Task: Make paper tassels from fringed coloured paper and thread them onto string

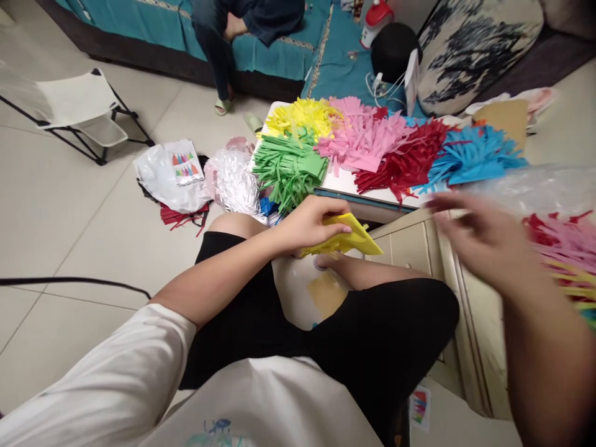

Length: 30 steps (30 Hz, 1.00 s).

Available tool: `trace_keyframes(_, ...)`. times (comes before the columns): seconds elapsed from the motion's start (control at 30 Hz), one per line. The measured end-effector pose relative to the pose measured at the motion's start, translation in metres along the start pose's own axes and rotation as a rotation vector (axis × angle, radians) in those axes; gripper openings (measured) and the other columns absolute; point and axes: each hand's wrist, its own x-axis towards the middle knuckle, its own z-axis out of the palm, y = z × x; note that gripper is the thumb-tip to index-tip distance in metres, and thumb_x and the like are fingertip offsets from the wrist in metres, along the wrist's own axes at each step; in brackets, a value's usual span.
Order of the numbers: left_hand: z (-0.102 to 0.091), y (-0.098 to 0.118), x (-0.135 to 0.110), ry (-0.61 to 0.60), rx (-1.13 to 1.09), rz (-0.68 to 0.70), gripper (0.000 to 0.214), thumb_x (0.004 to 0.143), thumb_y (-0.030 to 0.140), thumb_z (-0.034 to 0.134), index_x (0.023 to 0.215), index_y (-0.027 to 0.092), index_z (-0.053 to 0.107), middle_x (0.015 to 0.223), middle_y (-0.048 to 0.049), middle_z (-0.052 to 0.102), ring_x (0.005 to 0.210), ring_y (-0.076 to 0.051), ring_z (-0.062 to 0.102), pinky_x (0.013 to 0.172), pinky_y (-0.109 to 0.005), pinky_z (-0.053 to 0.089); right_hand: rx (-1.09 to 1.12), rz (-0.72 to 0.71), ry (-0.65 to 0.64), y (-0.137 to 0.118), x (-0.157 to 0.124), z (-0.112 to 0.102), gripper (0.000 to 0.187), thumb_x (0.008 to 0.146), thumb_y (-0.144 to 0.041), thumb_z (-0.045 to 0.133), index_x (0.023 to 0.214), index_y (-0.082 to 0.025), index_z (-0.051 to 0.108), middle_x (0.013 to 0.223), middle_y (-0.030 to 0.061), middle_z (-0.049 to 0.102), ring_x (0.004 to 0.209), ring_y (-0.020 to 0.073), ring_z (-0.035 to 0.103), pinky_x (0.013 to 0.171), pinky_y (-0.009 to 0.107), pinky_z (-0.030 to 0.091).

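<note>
My left hand (pixel 310 223) is closed on a folded yellow paper sheet (pixel 349 239), held above my lap near the cabinet corner. My right hand (pixel 479 233) is blurred by motion, with fingers stretched toward the left over the cream cabinet (pixel 419 245); nothing shows in it. On the low white table (pixel 347 183) lie fringed paper piles: green (pixel 288 167), yellow (pixel 302 116), pink (pixel 367 136), red (pixel 410 158) and blue (pixel 475 155). More coloured fringed strips (pixel 568 254) lie under clear plastic to the right of my right hand.
A folding stool (pixel 79 105) stands on the tiled floor at the left. Plastic bags and a paper pack (pixel 184 167) lie beside the table. Another person's legs (pixel 221 56) show at a teal bed. A black cable (pixel 69 282) crosses the floor.
</note>
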Motion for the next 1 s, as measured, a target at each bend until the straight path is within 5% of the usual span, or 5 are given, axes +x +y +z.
trace_keyframes(0.23, -0.007, -0.005, -0.004, 0.282, 0.299, 0.050, 0.015, 0.102, 0.028, 0.067, 0.112, 0.020, 0.075, 0.111, -0.0092, 0.080, 0.106, -0.026, 0.073, 0.098, -0.041, 0.057, 0.043, -0.138, -0.634, -0.022, 0.064, 0.103, 0.035, 0.093, -0.054, 0.078, 0.081, -0.022, 0.082, 0.069, 0.0017, 0.071, 0.063, 0.0197, 0.061, 0.060, 0.034, 0.043)
trace_keyframes(0.37, -0.004, 0.003, -0.006, 0.575, 0.427, 0.372, 0.025, 0.108, 0.026, 0.060, 0.131, 0.021, 0.068, 0.131, -0.0164, 0.074, 0.133, -0.033, 0.068, 0.118, -0.054, 0.054, 0.302, -0.028, -0.333, -0.004, 0.159, 0.140, 0.042, 0.083, -0.059, 0.092, 0.085, -0.019, 0.078, 0.076, 0.0019, 0.071, 0.072, 0.0181, 0.062, 0.068, 0.035, 0.052)
trace_keyframes(0.6, 0.021, 0.003, -0.014, 0.210, 0.434, 0.541, 0.025, 0.111, 0.015, 0.050, 0.129, 0.019, 0.067, 0.107, -0.0119, 0.081, 0.101, -0.024, 0.079, 0.090, -0.038, 0.062, 0.520, 0.310, 0.173, 0.032, 0.309, 0.203, 0.043, 0.090, -0.029, 0.088, 0.084, -0.028, 0.045, 0.076, -0.0065, 0.046, 0.076, 0.0153, 0.063, 0.082, 0.040, 0.070)
trace_keyframes(0.8, 0.025, 0.005, -0.019, 0.070, 0.465, 0.462, 0.020, 0.113, 0.019, 0.052, 0.121, 0.019, 0.070, 0.096, -0.0079, 0.082, 0.088, -0.022, 0.080, 0.081, -0.036, 0.057, 0.206, 0.229, -0.062, 0.063, 0.255, 0.233, 0.020, 0.088, -0.026, 0.085, 0.094, -0.022, 0.066, 0.074, -0.0014, 0.059, 0.074, 0.0196, 0.059, 0.092, 0.053, 0.068)
trace_keyframes(1.0, 0.024, 0.010, -0.018, 0.039, 0.372, 0.439, 0.019, 0.111, 0.018, 0.053, 0.120, 0.019, 0.070, 0.104, -0.0087, 0.084, 0.094, -0.024, 0.081, 0.083, -0.038, 0.058, -0.318, -0.292, -0.404, 0.063, 0.205, 0.241, 0.049, 0.088, -0.010, 0.070, 0.136, -0.012, 0.082, 0.154, 0.0239, 0.071, 0.141, 0.0419, 0.056, 0.129, 0.062, 0.045)
